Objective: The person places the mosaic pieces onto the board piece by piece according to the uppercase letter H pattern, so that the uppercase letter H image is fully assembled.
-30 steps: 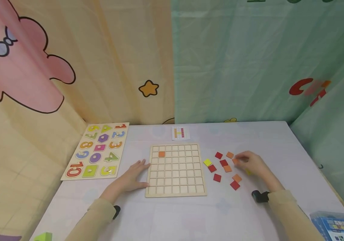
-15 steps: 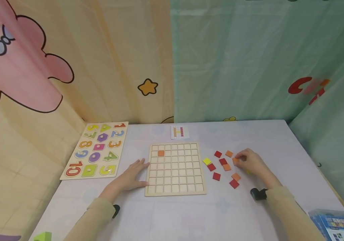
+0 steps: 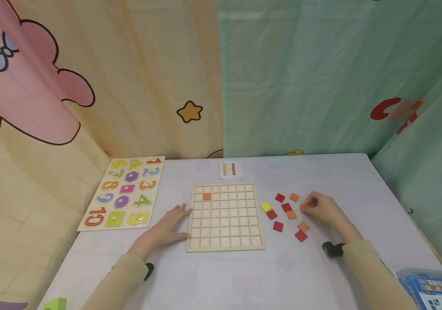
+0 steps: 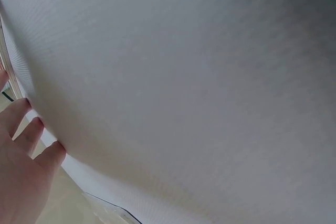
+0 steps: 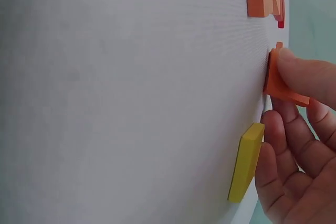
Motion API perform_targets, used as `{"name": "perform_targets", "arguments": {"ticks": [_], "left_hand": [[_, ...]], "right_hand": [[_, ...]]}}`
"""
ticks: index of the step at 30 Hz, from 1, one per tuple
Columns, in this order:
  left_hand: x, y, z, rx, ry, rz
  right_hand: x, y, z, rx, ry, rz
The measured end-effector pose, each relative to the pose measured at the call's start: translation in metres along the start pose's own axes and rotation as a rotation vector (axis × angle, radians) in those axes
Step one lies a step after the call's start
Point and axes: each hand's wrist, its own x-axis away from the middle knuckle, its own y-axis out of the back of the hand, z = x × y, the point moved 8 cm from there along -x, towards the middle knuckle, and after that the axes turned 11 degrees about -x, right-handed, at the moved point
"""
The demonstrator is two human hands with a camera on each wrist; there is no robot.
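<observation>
My right hand (image 3: 323, 211) pinches an orange square tile (image 5: 283, 85) between thumb and fingers, just at the tabletop. A yellow tile (image 5: 245, 163) lies by its lower fingers in the right wrist view, mostly covered by the hand in the head view. To its left are scattered loose tiles, among them a red tile (image 3: 278, 227), an orange tile (image 3: 294, 197) and another yellow tile (image 3: 266, 207). My left hand (image 3: 168, 226) rests with spread fingers against the left edge of the wooden grid board (image 3: 225, 249). One orange tile (image 3: 207, 196) sits in a cell near the board's upper left.
Behind the board lies a small pattern card (image 3: 230, 170). A number-and-shape puzzle board (image 3: 128, 202) is at the left. A blue box (image 3: 434, 286) stands at the near right corner, and a green block (image 3: 55, 304) at the near left. Curtains close off the back and sides.
The orange tile in my right fingers has tipped slightly and looks more edge-on. The head view has shifted a little. My left hand keeps its place at the board.
</observation>
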Motion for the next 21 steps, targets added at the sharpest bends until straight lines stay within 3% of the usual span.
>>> {"name": "perform_targets", "arguments": {"ticks": [5, 9, 21], "left_hand": [[0.001, 0.001, -0.001, 0.002, -0.005, 0.002], [0.001, 0.001, -0.001, 0.009, 0.006, 0.005], [0.001, 0.000, -0.001, 0.001, 0.001, -0.001]], "right_hand": [[-0.001, -0.003, 0.012, -0.040, 0.040, -0.024], [-0.008, -0.018, 0.036, -0.139, 0.075, -0.016], [-0.024, -0.109, 0.151, -0.355, 0.223, 0.094]]}}
